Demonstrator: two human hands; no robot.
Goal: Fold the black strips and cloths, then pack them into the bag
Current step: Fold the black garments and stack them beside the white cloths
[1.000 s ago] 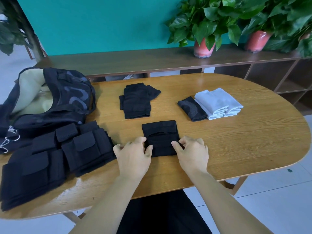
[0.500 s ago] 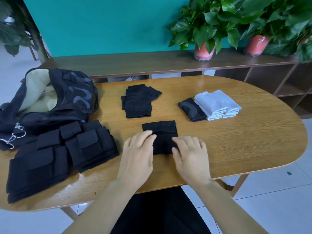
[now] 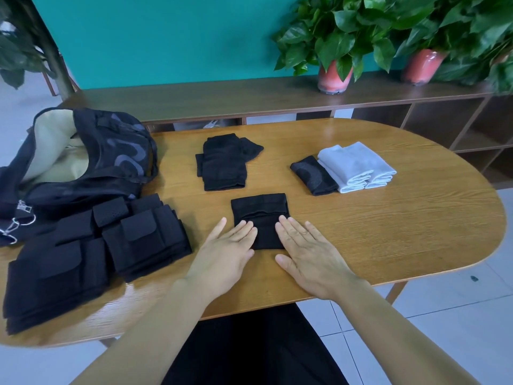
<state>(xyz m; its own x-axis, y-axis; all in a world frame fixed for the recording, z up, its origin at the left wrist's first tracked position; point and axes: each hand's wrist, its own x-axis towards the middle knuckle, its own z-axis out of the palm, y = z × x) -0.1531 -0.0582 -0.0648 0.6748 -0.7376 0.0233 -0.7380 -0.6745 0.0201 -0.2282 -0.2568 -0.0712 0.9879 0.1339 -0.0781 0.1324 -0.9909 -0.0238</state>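
Note:
A folded black cloth lies on the wooden table in front of me. My left hand lies flat with straight fingers, its fingertips on the cloth's left edge. My right hand lies flat too, fingers on the cloth's right edge. A second folded black cloth sits further back. Folded black strips with flaps are stacked at the left, with another pile nearer the table's edge. The black bag stands open at the far left, its pale lining showing.
A small patterned black cloth and folded white cloths lie at the right back of the table. Behind it runs a low wooden shelf with potted plants. The table's front edge is close to my body.
Both hands have gone from curled at the cloth's near corners to flat with straight fingers, sliding forward onto its left and right edges. The cloth has stayed in place.

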